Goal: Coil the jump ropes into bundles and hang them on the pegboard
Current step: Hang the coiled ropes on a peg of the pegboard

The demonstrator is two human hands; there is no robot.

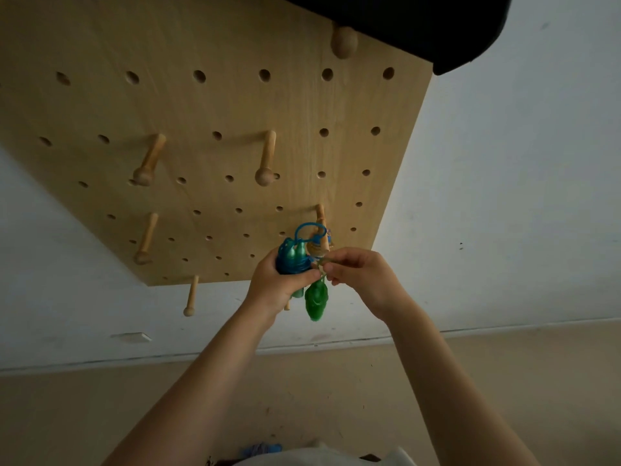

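Note:
A wooden pegboard (208,136) hangs on the white wall, with several wooden pegs sticking out. My left hand (279,285) grips a coiled blue jump rope bundle (291,258) with green handles, just in front of the board's lower right corner. A blue loop (307,230) rises from the bundle beside the lower right peg (321,227). A green handle (316,302) hangs below my hands. My right hand (361,280) pinches a thin strand of rope next to my left thumb. A small pale object hangs on that peg, partly hidden behind the bundle.
Bare pegs stand at the board's middle (265,163), left (149,163) and bottom edge (191,297). A dark object (420,25) overhangs the top right. A blue bundle (260,449) lies on the floor near my body. White wall lies to the right.

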